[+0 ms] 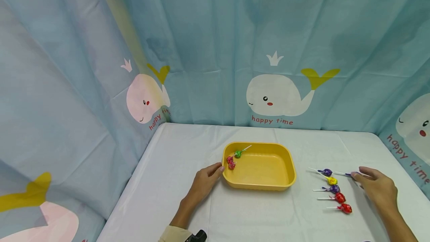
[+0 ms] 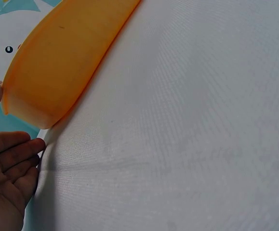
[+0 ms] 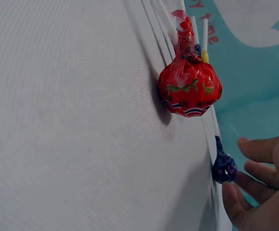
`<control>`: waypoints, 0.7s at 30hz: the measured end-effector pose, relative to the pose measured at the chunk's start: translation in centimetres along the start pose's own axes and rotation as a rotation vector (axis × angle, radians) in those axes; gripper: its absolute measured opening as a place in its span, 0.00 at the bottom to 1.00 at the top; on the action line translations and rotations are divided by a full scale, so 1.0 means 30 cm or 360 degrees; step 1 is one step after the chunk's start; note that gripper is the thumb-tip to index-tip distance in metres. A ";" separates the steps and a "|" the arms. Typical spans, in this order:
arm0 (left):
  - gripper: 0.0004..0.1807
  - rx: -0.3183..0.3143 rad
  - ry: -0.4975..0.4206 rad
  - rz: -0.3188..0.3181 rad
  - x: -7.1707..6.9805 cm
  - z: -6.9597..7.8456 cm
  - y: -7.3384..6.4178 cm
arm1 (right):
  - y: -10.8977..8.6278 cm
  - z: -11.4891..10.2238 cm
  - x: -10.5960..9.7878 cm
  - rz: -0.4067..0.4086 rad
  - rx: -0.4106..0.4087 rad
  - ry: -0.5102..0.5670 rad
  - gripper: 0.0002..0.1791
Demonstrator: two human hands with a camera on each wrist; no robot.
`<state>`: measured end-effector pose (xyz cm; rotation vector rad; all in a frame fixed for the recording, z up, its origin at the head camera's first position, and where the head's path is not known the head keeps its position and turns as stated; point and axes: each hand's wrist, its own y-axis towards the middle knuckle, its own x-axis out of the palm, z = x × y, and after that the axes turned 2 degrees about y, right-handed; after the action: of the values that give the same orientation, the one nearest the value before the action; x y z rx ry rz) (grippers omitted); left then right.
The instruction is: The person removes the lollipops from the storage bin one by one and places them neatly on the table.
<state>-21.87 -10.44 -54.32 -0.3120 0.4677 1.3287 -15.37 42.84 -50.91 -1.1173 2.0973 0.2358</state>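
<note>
My left hand [image 1: 205,183] is at the left end of a yellow tray [image 1: 258,186], its thumb touching the rim; in the left wrist view the other fingers sit loosely below the tray [image 2: 67,67]. Inside the tray lie a green lollipop [image 1: 238,154] and pinkish-red candy [image 1: 231,163]. On the right, my right hand [image 1: 379,188] reaches a purple lollipop [image 1: 342,174], whose head is mostly hidden in the head view. Seen from the right wrist, the fingers [image 3: 257,150] spread around that purple lollipop [image 3: 224,168], with a gap on the upper side.
Left of the right hand, several lollipops form a column: purple [image 1: 326,172], yellow [image 1: 332,180], another purple [image 1: 334,189], and two red, the nearer one [image 1: 345,208] lowest. A white cloth [image 1: 252,216] covers the table. Blue whale-print curtains [image 1: 215,47] stand behind and at the sides.
</note>
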 end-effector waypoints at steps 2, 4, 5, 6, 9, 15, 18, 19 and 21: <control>0.36 -0.0004 -0.0001 -0.0001 0.000 0.001 0.000 | -0.007 -0.010 -0.001 0.0014 -0.0005 -0.0004 0.33; 0.36 -0.0009 0.0000 0.0000 0.000 0.001 -0.001 | -0.013 -0.020 -0.002 0.0028 -0.0015 0.0001 0.34; 0.36 -0.0012 0.0001 0.0001 0.000 0.001 -0.001 | -0.018 -0.027 -0.002 0.0038 -0.0025 0.0000 0.33; 0.36 -0.0012 -0.0001 0.0002 0.000 0.001 0.000 | -0.022 -0.032 -0.002 0.0043 -0.0032 0.0012 0.33; 0.36 -0.0016 -0.0002 0.0003 0.001 0.000 0.000 | -0.035 -0.053 0.000 0.0058 -0.0065 0.0055 0.34; 0.36 -0.0015 -0.0005 0.0003 0.004 -0.004 0.003 | -0.065 -0.093 0.011 0.0057 -0.0166 0.0083 0.32; 0.36 -0.0012 -0.0006 0.0001 0.005 -0.007 0.003 | -0.082 -0.109 0.024 0.0045 -0.0212 0.0109 0.33; 0.36 -0.0012 -0.0008 0.0000 0.006 -0.008 0.003 | -0.088 -0.115 0.029 0.0042 -0.0226 0.0119 0.33; 0.36 -0.0015 -0.0006 0.0001 0.006 -0.008 0.002 | -0.101 -0.130 0.042 0.0037 -0.0243 0.0127 0.33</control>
<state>-21.93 -10.40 -54.62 -0.3174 0.4585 1.3321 -15.48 38.37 -48.48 -1.2095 2.1934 0.3732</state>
